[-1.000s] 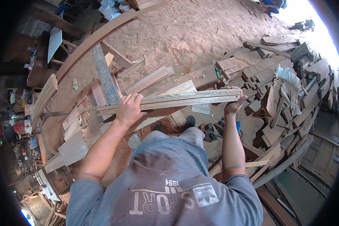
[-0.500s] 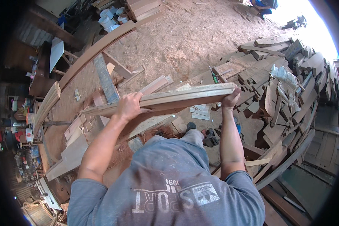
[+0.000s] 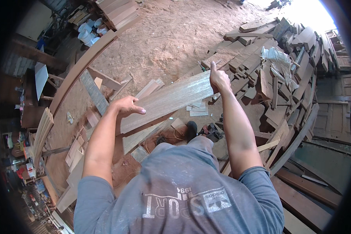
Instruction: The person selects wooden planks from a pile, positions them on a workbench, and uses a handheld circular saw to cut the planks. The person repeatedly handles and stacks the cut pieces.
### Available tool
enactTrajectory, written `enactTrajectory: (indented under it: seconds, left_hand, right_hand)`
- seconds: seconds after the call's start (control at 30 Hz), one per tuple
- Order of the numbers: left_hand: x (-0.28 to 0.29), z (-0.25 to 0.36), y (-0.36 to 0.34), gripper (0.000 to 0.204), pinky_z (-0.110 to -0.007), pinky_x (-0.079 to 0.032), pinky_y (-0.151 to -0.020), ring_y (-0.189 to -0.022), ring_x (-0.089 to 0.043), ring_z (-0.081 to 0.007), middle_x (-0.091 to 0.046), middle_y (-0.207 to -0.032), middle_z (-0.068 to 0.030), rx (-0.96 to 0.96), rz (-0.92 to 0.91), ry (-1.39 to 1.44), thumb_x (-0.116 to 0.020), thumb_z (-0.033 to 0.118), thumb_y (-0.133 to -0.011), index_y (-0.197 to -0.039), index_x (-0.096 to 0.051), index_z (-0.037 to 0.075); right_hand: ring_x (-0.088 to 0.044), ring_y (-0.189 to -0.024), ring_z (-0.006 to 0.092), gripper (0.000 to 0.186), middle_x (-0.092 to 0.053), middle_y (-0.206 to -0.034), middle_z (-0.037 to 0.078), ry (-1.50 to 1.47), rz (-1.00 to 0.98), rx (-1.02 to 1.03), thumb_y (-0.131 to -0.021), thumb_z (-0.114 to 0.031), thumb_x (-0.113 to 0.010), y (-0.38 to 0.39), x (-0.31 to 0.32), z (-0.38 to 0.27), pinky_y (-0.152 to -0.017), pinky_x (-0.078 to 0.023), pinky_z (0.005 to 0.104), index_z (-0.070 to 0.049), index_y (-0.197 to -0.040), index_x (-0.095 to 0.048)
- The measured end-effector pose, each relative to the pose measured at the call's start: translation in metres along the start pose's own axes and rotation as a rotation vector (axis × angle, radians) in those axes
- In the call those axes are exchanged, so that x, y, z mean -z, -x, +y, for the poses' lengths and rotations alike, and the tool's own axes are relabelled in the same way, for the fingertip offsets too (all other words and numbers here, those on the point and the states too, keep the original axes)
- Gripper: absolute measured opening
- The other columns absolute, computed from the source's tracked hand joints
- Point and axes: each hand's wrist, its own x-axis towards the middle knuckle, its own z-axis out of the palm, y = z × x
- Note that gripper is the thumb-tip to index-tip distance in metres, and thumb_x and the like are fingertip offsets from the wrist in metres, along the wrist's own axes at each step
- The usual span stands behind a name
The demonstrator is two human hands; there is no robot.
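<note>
Plank [image 3: 171, 99]: a long, pale, flat board held off the ground in front of the person, broad face up, slanting from near left up to far right. Left hand [image 3: 125, 107] clasps the near-left end, fingers curled over the edge and thumb stretched along the face. Right hand [image 3: 219, 80] grips the far-right end, fingers wrapped round the edge and one finger raised upright. Both forearms reach out from a grey shirt [image 3: 183, 191] at the near edge.

Below the plank lies a sawdust floor [image 3: 163, 43] strewn with short offcuts [image 3: 199, 109]. A dark shoe [image 3: 191, 130] and a red and black power tool [image 3: 212, 132] sit just beyond the person's knee. To the right rises a large heap of scrap wood [image 3: 277, 74], with a crumpled pale plastic sheet [image 3: 279, 58] resting on it. At far left, a long curved beam [image 3: 82, 68] runs across the floor; white buckets [image 3: 91, 31] stand beside stacked boards [image 3: 119, 11] beyond it. Thin slats [image 3: 41, 132] lean at the left edge.
</note>
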Motion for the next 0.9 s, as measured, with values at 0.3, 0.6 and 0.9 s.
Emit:
enactTrajectory:
  seconds: [0.3,0.6,0.9]
  left_hand:
    - [-0.017,0.014,-0.012,0.099,-0.045,-0.054,-0.099,-0.118,-0.070,-0.0342,-0.072,-0.125,-0.0265,0.026,0.068,-0.044,-0.098,0.053,-0.066,-0.137,-0.062,-0.006]
    - [-0.020,0.018,-0.005,0.088,-0.043,-0.055,-0.096,-0.114,-0.071,-0.0304,-0.075,-0.123,-0.0237,0.008,0.066,0.020,-0.098,0.048,-0.071,-0.135,-0.067,-0.003]
    - [-0.047,0.033,-0.013,0.102,-0.052,-0.052,-0.107,-0.129,-0.064,-0.0384,-0.067,-0.137,-0.0221,-0.267,0.436,-0.223,-0.094,0.060,-0.072,-0.150,-0.056,0.005]
  right_hand:
    - [-0.050,-0.149,0.0431,0.091,-0.057,-0.156,0.027,0.101,-0.046,-0.068,-0.106,-0.076,-0.025,-0.029,-0.006,0.029,-0.124,-0.038,0.0520,-0.007,-0.153,-0.061]
    - [-0.051,-0.149,0.0402,0.092,-0.058,-0.156,0.023,0.028,-0.046,-0.126,-0.105,-0.078,-0.026,0.002,0.010,0.012,-0.124,-0.039,0.0501,-0.007,-0.154,-0.059]
    - [-0.074,-0.111,0.0315,0.056,-0.077,-0.116,0.022,-0.624,0.619,0.184,-0.107,-0.052,-0.062,0.054,-0.035,0.138,-0.100,-0.055,0.0407,-0.002,-0.129,-0.072]
